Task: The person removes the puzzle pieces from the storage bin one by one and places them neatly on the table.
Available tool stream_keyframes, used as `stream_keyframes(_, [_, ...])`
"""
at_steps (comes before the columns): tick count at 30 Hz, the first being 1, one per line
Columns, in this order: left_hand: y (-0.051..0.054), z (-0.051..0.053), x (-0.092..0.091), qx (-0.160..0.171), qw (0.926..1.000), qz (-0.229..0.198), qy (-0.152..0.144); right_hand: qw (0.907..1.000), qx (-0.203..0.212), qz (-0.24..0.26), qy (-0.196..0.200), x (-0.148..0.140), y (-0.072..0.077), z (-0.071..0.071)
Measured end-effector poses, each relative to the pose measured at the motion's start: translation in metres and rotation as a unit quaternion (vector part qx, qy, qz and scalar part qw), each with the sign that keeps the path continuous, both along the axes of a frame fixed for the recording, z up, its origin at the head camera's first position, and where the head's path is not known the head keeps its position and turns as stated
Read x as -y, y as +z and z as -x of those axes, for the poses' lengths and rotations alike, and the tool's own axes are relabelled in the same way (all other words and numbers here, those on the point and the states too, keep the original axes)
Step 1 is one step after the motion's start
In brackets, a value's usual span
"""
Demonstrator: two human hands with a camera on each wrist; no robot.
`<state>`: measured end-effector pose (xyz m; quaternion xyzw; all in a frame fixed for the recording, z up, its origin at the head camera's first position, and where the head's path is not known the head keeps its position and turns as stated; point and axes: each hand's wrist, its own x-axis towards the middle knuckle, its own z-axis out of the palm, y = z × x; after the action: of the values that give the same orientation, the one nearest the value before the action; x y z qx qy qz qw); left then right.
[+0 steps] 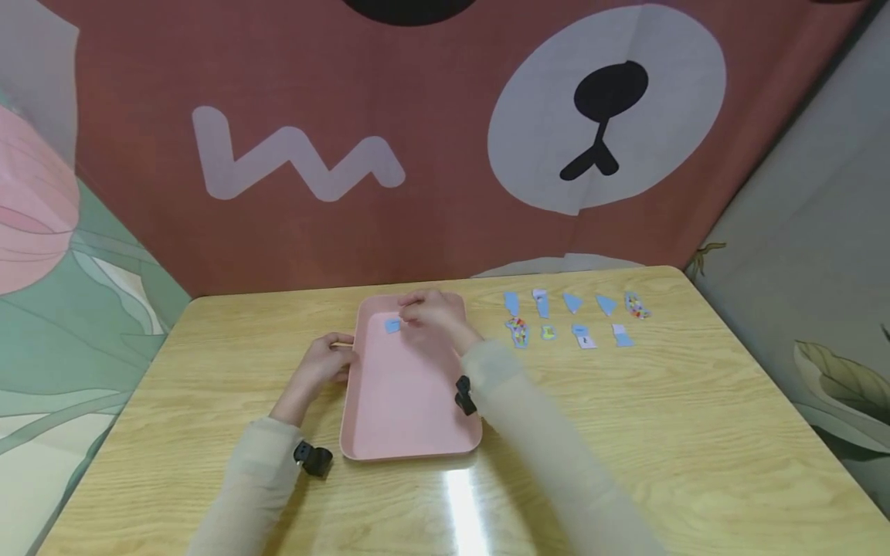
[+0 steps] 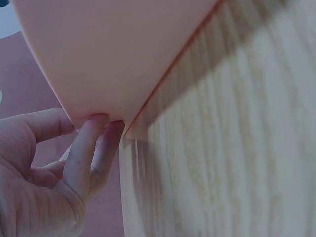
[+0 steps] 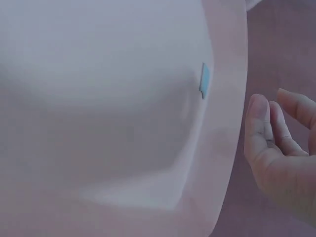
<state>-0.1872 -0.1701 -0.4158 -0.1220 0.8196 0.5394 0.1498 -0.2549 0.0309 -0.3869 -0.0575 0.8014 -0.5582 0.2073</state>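
A pink rectangular tray (image 1: 412, 409) lies on the table. Inside it, near the far end, is one small flat blue piece (image 1: 392, 326), seen nearly edge-on as a blue sliver (image 3: 205, 80) in the right wrist view. My right hand (image 1: 433, 310) hovers over the tray's far end, just right of that piece. In the right wrist view its fingers (image 3: 258, 121) and thumb are apart with nothing between them. At the tray's left side is my left hand (image 1: 323, 361); in the left wrist view its fingertips (image 2: 98, 118) touch the outer wall.
To the tray's right, several small flat pieces lie in two rows, among them a blue piece (image 1: 606, 305), a multicoloured piece (image 1: 518, 332) and a small green one (image 1: 548, 332). A printed curtain (image 1: 445, 232) hangs behind the wooden table (image 1: 667, 432).
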Motion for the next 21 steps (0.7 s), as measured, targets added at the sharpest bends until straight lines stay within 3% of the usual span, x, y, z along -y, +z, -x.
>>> stream_keyframes(7, [0.0, 0.0, 0.001, 0.004, 1.0, -0.001, -0.001, 0.9992, -0.017, 0.004, 0.037, 0.009, -0.011, 0.002])
stream_keyframes(21, [0.0, 0.0, 0.0, 0.001, 1.0, -0.004, -0.003, 0.9993, 0.01, 0.029, -0.022, 0.015, -0.029, 0.011])
